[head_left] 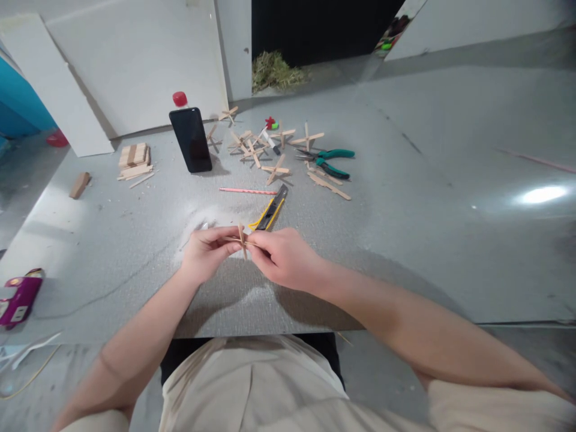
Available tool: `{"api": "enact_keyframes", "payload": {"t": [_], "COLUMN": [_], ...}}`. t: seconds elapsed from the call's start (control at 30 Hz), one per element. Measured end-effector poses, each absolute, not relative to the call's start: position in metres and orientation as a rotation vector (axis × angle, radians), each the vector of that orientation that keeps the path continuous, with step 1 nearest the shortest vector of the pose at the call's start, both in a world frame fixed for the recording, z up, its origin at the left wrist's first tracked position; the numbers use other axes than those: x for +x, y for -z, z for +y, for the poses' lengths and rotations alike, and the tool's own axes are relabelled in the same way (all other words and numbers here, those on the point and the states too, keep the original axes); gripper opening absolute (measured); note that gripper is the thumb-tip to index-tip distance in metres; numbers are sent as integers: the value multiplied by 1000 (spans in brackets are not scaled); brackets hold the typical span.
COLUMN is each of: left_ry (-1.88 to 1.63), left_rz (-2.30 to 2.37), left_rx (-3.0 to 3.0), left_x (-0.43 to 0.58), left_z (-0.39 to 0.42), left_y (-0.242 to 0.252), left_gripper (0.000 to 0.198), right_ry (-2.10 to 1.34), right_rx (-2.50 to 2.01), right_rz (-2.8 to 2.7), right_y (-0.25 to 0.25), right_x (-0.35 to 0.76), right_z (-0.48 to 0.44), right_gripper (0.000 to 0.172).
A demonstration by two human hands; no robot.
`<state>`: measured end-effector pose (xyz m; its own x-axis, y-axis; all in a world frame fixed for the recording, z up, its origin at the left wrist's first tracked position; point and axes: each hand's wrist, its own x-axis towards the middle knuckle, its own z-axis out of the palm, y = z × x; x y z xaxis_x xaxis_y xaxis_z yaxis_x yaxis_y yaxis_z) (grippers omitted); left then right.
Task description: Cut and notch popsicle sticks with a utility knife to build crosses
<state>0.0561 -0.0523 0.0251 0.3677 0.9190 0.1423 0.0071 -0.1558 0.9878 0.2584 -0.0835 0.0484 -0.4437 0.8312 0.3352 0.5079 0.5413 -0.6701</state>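
Note:
Between my two hands is a small cross of wooden craft sticks [242, 234], held just above the table. My left hand [203, 251] pinches its left arm between thumb and fingers. On the other side, my right hand [281, 255] is closed on its right arm, the fingertips hiding part of the joint. Just beyond my right hand lies a yellow and black utility knife [272, 209]. A pink pencil [247, 191] rests near the knife's tip. Farther back stand several similar stick crosses [249, 147].
Green-handled pliers [330, 161] lie beside loose stick pieces [328, 185]. A black phone [191, 141] leans upright against a red-capped bottle [180, 99]. Bundled craft sticks [135, 156] sit at the left. A purple device [21, 300] with a cord is at the table's left edge.

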Motion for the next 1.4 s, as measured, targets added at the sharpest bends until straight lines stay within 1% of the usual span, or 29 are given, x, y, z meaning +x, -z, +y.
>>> {"api": "enact_keyframes", "payload": {"t": [0.07,0.1,0.23,0.37,0.63,0.9,1.3,1.4], "left_ry": [-987,-982,-989,-998,-1002,-1026,-1011,-984], "left_rz": [856,853,862,882,904,899,894,889], "left_rx": [1492,1493,1509,1530,1538,1552,1518,1480], "left_x": [57,57,58,57,57,57,57,57], "left_z": [-52,-52,-52,-52,-51,-51,-51,-50], "left_y": [-25,-25,-27,-28,-23,-24,-24,-24], "left_gripper": [42,41,27,23,26,22,22,29], "right_ry": [-647,-652,-671,-681,-666,-641,-611,-589], "right_rx": [-1081,-1084,-1098,-1114,-1123,-1113,-1098,-1113], "right_rz": [-2151,-2162,-2192,-2202,-2218,-2225,-2220,-2204], "right_y": [-48,-48,-47,-47,-47,-48,-47,-47], "right_x": [258,258,258,258,257,258,258,259], "right_z": [-84,-84,-85,-86,-86,-86,-85,-85], "right_gripper": [23,23,26,26,26,27,25,22]}}
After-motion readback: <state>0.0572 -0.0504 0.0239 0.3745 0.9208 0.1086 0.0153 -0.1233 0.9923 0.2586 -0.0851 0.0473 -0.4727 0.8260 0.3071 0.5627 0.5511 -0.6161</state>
